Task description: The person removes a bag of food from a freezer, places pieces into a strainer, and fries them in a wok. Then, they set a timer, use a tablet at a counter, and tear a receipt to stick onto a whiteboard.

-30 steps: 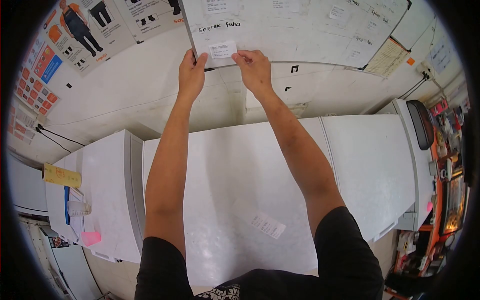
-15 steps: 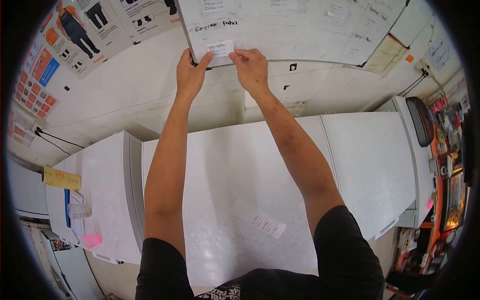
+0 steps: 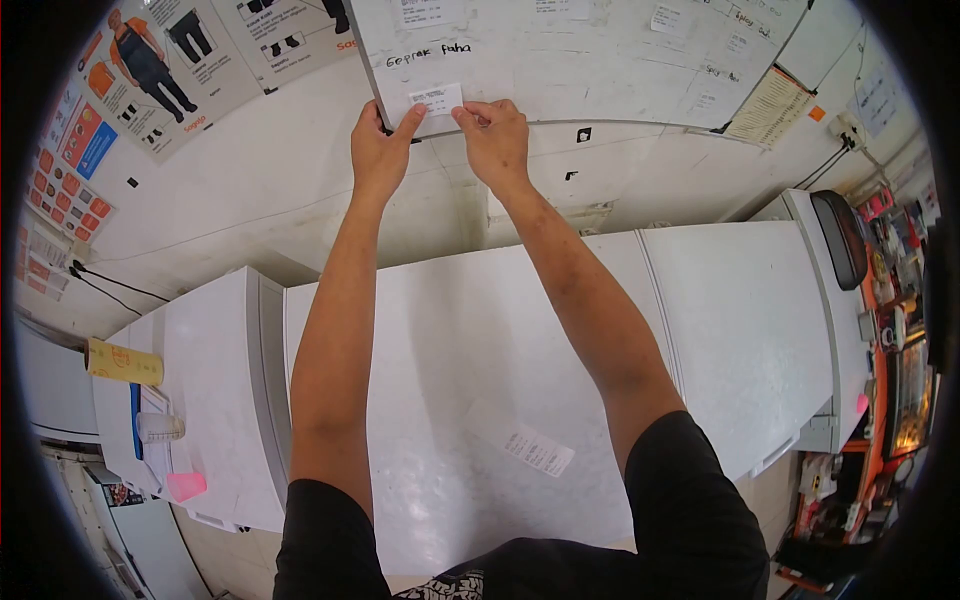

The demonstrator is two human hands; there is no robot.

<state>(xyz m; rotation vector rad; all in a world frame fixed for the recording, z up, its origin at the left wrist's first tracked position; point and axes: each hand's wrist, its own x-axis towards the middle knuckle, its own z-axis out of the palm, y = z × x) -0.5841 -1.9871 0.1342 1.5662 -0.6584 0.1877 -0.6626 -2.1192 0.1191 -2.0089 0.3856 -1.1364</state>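
Note:
A small white printed label (image 3: 436,97) lies flat against the lower left part of the whiteboard (image 3: 600,70), below the handwriting "Geprek Paha". My left hand (image 3: 383,150) has its thumb on the label's left edge, while its fingers reach to the board's bottom left corner. At the label's right edge my right hand (image 3: 495,143) is closed, thumb and index finger together on the edge. Other printed labels (image 3: 428,12) are on the board higher up. On the white surface below lies a strip of printed labels (image 3: 535,448).
White chest-like units (image 3: 740,300) stretch under the board. At the left are a yellow roll (image 3: 123,361), a clear measuring cup (image 3: 160,427) and a pink cup (image 3: 186,486). A dark oval object (image 3: 838,240) sits at the right, near crowded shelves (image 3: 895,400).
My right hand has shifted slightly left along the label. The left hand stays almost in place, and the view has moved a little.

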